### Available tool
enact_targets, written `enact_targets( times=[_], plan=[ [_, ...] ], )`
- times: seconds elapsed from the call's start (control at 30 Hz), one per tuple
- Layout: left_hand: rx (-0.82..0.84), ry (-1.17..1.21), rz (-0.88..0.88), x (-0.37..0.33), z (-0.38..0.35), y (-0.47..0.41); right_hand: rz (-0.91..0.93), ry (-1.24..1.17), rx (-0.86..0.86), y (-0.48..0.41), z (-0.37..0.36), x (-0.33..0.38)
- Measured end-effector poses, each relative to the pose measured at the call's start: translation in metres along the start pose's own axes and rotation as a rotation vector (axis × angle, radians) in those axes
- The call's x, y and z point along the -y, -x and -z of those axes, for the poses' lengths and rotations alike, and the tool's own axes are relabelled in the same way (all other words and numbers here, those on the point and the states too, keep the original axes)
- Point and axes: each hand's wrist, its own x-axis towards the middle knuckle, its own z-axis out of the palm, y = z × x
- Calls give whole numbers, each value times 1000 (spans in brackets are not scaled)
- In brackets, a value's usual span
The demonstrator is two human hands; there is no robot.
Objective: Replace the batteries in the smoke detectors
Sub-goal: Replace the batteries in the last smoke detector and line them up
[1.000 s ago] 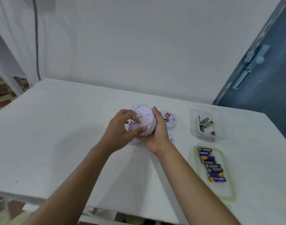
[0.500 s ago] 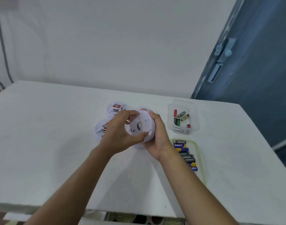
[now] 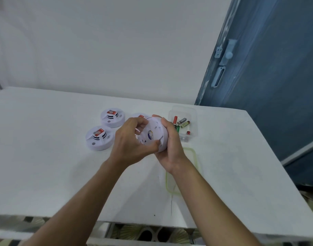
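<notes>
I hold a round white smoke detector (image 3: 153,134) on edge above the white table (image 3: 45,157), its back side facing me. My right hand (image 3: 171,144) grips its rim from the right. My left hand (image 3: 132,142) curls round its left side, thumb and fingers pinching the back plate. Two more white detectors lie flat to the left, one (image 3: 98,138) nearer and one (image 3: 112,118) farther. A third detector (image 3: 140,115) peeks out behind my left hand. The green-rimmed tray (image 3: 194,157) lies under my right forearm, which hides its batteries.
A clear plastic tub (image 3: 184,121) with several loose batteries stands just right of the held detector. A blue door (image 3: 269,86) with a latch rises at the right. The white wall runs behind the table, whose front edge is close to me.
The view swung right, bringing the detectors on the left into sight. Both hands kept hold of the detector and tilted it more upright; the battery tray is now covered by my right forearm.
</notes>
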Motion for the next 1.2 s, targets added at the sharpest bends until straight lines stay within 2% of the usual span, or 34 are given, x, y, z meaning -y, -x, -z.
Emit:
enact_targets(
  times=[0.23, 0.33, 0.43, 0.5, 0.63, 0.8, 0.97, 1.1, 1.2],
  plan=[
    [-104, 183, 252, -12, -15, 8, 59, 9, -104, 9, 14, -6],
    [-81, 297, 397, -9, -14, 8, 50, -41, -127, 14, 21, 0],
    [40, 306, 504, 4, -6, 16, 45, -118, -131, 18, 33, 5],
    [165, 127, 483, 12, -1, 28, 38, -140, -171, 21, 41, 9],
    [383, -326, 312, 25, 1, 54, 18, -196, -183, 27, 53, 12],
    [499, -505, 313, 30, -5, 67, -37, -243, -177, 31, 64, 9],
    [499, -573, 292, 31, -6, 72, -83, -216, -177, 35, 68, 7],
    [424, -674, 193, 22, -2, 75, -91, -210, -148, 38, 70, 4],
    [292, -527, 100, 2, -5, 74, -109, -184, -121, 42, 71, 2]
  ],
)
